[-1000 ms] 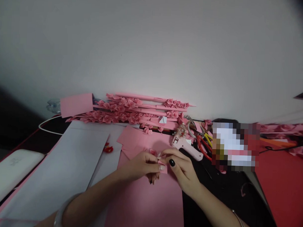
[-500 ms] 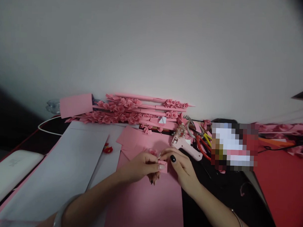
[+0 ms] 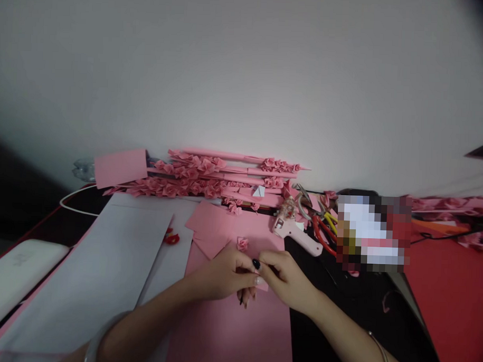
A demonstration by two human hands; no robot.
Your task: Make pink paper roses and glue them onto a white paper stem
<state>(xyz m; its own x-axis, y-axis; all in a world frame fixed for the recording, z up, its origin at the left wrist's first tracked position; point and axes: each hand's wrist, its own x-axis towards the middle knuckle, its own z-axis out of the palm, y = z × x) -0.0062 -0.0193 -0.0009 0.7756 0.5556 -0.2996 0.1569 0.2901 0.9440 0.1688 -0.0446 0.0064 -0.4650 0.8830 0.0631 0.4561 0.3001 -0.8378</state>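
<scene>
Drawn slightly nearer, the left hand (image 3: 218, 275) and right hand (image 3: 288, 280) clear a paper rose (image 3: 242, 244) partly hidden half a second ago. Fingertips of both pinch a small pink paper (image 3: 263, 284) above a pink sheet (image 3: 232, 334). Shaped blooms (image 3: 173, 186) line the wall (image 3: 245, 86); the pinched piece looks only partly folded, its remaining folds impossible to count.

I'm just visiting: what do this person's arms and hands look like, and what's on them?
No sleeves or gloves show. A wide, pale bangle circles the left forearm, while a thin, metallic-looking bangle is on the right. The right hand has a glossy black thumbnail; on the left hand, the thumbnail is pale and shiny.
</scene>
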